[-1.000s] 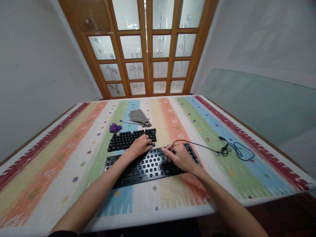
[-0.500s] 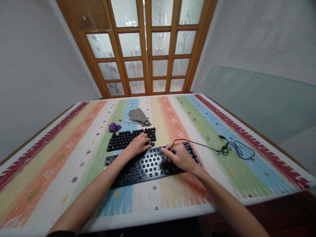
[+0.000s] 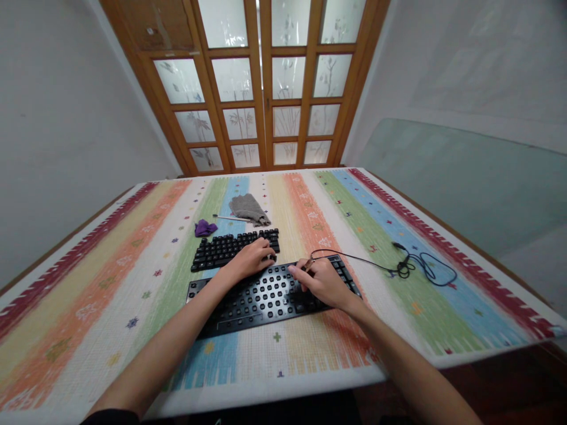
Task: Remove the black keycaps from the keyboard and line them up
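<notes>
A black keyboard (image 3: 270, 295) lies tilted across the table in front of me, many of its keys bare of caps, while caps remain at its right end. Just behind it, loose black keycaps (image 3: 217, 252) are laid out in rows. My left hand (image 3: 253, 258) is over the right end of these rows, its fingertips closed on a black keycap (image 3: 273, 258) that they partly cover. Above the keyboard's right half, my right hand (image 3: 324, 282) is curled around a small brownish tool (image 3: 307, 265), mostly hidden by the fingers.
A purple cloth (image 3: 205, 228), a thin white-handled brush (image 3: 233, 218) and a grey cloth (image 3: 248, 208) lie behind the keycaps. The keyboard's black cable (image 3: 405, 267) runs right and coils on the striped tablecloth (image 3: 146, 307). Wooden glazed doors (image 3: 266, 106) stand beyond the table.
My left fingers have shifted slightly right and come down over the keycap beside them. My right hand has stayed almost still.
</notes>
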`<state>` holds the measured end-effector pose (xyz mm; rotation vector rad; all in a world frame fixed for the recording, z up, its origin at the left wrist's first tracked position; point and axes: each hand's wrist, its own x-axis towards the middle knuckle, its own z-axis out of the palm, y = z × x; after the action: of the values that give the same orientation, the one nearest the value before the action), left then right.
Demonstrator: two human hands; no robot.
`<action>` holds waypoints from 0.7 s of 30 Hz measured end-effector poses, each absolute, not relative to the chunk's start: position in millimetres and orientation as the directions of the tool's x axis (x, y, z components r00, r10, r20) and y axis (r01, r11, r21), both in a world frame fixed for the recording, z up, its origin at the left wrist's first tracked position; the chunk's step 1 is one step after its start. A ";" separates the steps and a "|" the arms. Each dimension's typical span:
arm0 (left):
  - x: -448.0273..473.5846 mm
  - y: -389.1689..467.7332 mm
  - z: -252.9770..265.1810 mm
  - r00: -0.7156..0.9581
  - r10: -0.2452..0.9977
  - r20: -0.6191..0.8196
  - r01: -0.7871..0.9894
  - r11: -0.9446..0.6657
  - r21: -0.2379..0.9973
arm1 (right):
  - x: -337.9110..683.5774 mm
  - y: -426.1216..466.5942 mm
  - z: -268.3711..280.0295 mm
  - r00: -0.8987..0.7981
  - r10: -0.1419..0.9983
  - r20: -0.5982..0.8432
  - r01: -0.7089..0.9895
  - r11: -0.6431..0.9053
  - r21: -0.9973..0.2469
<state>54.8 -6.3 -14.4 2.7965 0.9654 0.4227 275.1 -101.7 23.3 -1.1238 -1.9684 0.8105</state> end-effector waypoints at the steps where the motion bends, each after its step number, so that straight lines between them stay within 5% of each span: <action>1: 55.1 -5.5 -15.1 0.750 0.624 0.218 0.580 -0.780 0.234 | 275.3 -101.8 23.2 -0.363 0.891 0.274 0.441 0.423 -0.792; 21: 56.8 -1.6 -13.9 0.734 0.647 0.208 0.626 -0.763 0.162 | 277.5 -101.9 22.4 -0.367 0.888 0.277 0.451 0.430 -0.782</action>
<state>56.8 -1.6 -13.9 2.8490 1.0478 0.3879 277.5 -101.9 22.4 -1.1269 -1.9828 0.7947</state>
